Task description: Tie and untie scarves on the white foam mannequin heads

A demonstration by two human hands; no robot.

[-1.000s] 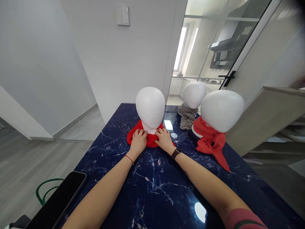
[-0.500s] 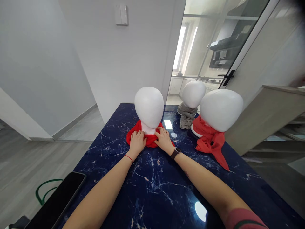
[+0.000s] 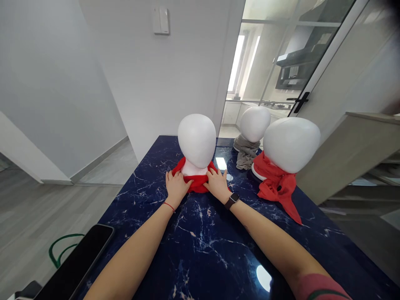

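Observation:
A white foam mannequin head (image 3: 196,139) stands on the dark blue marble table (image 3: 203,241). A red scarf (image 3: 196,182) lies bunched round its neck and base. My left hand (image 3: 175,188) presses on the scarf's left side, fingers curled into the cloth. On the scarf's right side my right hand (image 3: 219,186), with a black watch at its wrist, grips the cloth with the thumb tucked in. Both hands touch the scarf right at the front of the neck.
To the right stands a second white head (image 3: 290,143) wearing a red scarf (image 3: 276,187), and behind it a third head (image 3: 254,123) with a grey scarf (image 3: 245,152). A black phone (image 3: 75,262) lies at the table's near left edge. A wall rises behind.
The scarf has been drawn in tighter and lower round the neck, so less red cloth spreads at the left. Both hands have shifted slightly outward and down on it.

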